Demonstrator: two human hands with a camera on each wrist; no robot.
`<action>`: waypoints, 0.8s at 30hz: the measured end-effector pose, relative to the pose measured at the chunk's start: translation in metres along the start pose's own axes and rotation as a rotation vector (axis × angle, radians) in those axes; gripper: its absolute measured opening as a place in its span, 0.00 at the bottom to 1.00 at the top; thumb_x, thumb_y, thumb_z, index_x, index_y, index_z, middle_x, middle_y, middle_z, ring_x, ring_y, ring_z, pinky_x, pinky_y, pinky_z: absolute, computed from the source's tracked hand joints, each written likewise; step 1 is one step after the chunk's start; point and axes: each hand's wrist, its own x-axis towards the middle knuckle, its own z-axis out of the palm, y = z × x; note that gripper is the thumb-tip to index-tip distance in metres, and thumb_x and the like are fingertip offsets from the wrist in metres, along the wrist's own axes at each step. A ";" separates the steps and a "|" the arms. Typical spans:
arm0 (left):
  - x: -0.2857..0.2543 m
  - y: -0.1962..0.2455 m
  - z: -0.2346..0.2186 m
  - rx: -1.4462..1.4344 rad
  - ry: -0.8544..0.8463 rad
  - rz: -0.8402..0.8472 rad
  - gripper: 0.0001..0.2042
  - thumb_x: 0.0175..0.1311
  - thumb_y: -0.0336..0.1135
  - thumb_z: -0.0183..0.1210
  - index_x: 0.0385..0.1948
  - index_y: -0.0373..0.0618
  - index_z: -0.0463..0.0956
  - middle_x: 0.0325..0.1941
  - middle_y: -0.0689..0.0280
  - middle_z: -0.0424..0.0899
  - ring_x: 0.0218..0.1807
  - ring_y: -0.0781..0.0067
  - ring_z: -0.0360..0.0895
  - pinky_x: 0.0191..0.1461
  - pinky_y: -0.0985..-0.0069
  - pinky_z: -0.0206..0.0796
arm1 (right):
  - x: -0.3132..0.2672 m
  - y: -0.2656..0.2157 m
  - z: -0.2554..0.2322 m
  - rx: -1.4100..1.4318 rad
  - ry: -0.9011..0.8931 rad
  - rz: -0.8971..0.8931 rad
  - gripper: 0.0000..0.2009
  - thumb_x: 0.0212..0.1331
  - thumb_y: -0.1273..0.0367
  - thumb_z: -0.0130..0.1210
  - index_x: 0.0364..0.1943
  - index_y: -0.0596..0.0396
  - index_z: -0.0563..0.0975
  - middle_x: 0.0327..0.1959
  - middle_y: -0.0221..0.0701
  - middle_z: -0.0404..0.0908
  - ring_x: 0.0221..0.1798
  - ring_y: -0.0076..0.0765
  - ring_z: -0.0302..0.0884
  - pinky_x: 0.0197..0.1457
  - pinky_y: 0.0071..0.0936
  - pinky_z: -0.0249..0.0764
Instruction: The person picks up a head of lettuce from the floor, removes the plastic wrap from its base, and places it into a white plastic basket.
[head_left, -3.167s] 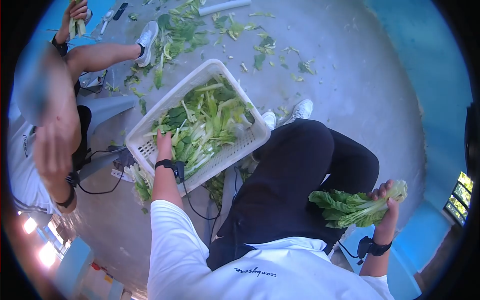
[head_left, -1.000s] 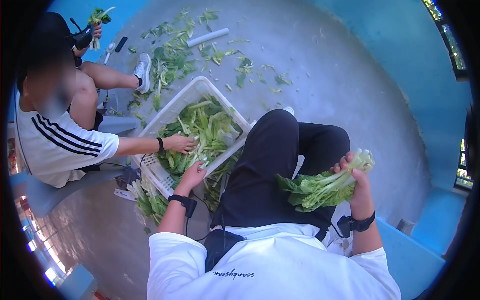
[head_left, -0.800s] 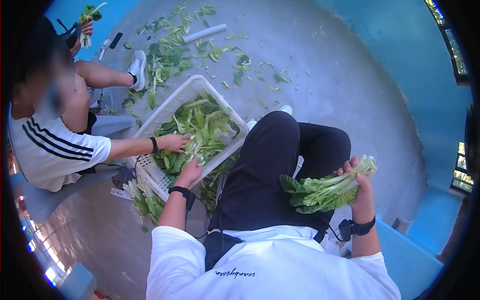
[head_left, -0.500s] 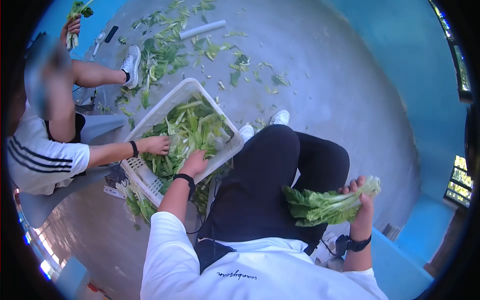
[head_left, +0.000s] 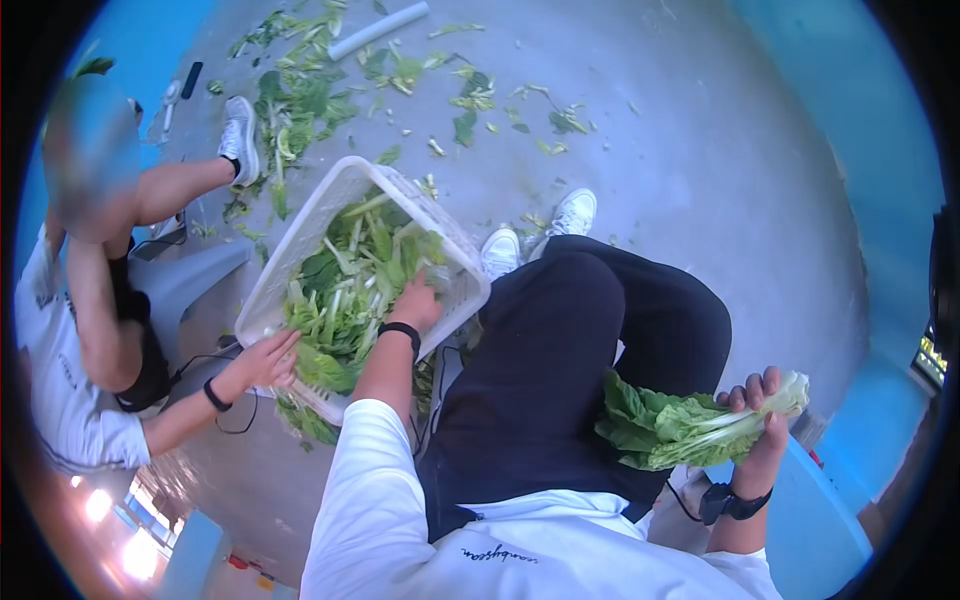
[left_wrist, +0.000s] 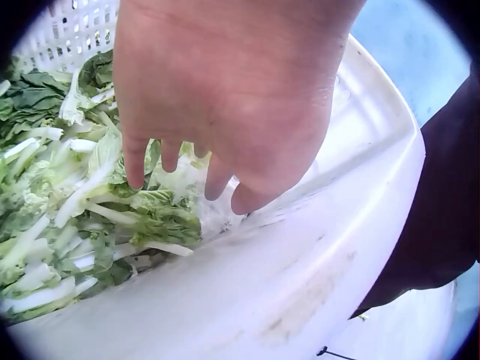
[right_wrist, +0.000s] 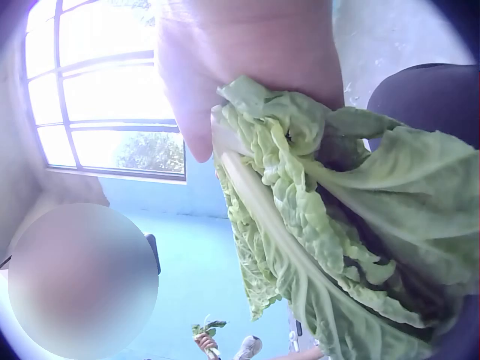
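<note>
My left hand [head_left: 415,305] reaches over the near side of a white plastic basket [head_left: 262,285] holding loose leafy greens [head_left: 345,285]. In the left wrist view, the left hand's fingers [left_wrist: 135,161] point down, relaxed, between the leaves and the basket's inner wall. Shiny clear film [left_wrist: 217,214] shows beneath the fingertips. Off to the right, my right hand [head_left: 768,445] grips a bunch of leafy greens [head_left: 690,425] by its pale stalk end, over my thigh. Its crinkled leaves and thick white rib fill much of the right wrist view; most of the gripping fingers are hidden there.
Another person's hand [head_left: 270,362] is at the basket's near left corner. Loose leaves [head_left: 300,100] and a white tube [head_left: 380,30] lie on the floor beyond. My legs [head_left: 560,350] are right beside the basket, and a cable [head_left: 235,430] runs along the left.
My left hand has moved from the basket's near rim farther in and rightward. The other person's hand has drawn back from mid-basket to its near left corner. My right hand keeps its bunch.
</note>
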 end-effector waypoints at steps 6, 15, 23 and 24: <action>0.013 -0.008 0.011 0.006 0.003 -0.023 0.27 0.61 0.38 0.56 0.64 0.39 0.72 0.79 0.56 0.55 0.75 0.50 0.58 0.76 0.60 0.57 | 0.000 0.003 -0.007 0.018 0.012 0.024 0.19 0.52 0.67 0.66 0.42 0.47 0.67 0.33 0.27 0.73 0.43 0.37 0.78 0.63 0.41 0.73; -0.055 -0.006 -0.020 -0.494 0.234 0.065 0.19 0.56 0.35 0.65 0.48 0.34 0.79 0.43 0.52 0.85 0.45 0.58 0.83 0.51 0.67 0.73 | -0.004 0.002 -0.002 0.033 -0.066 0.003 0.20 0.52 0.65 0.67 0.43 0.47 0.67 0.34 0.27 0.73 0.43 0.36 0.77 0.63 0.41 0.71; -0.104 -0.041 0.016 -1.073 0.464 0.074 0.14 0.55 0.26 0.65 0.45 0.39 0.80 0.24 0.70 0.80 0.24 0.79 0.73 0.30 0.78 0.66 | -0.043 0.011 0.010 -0.014 -0.113 -0.035 0.20 0.52 0.64 0.66 0.44 0.48 0.67 0.35 0.27 0.72 0.44 0.35 0.77 0.63 0.40 0.71; -0.112 -0.047 0.014 -1.088 0.444 0.017 0.14 0.56 0.26 0.64 0.45 0.38 0.80 0.25 0.69 0.80 0.24 0.79 0.73 0.30 0.79 0.66 | -0.047 0.011 0.011 -0.021 -0.124 -0.043 0.20 0.52 0.64 0.66 0.44 0.49 0.67 0.35 0.27 0.72 0.44 0.35 0.77 0.62 0.39 0.71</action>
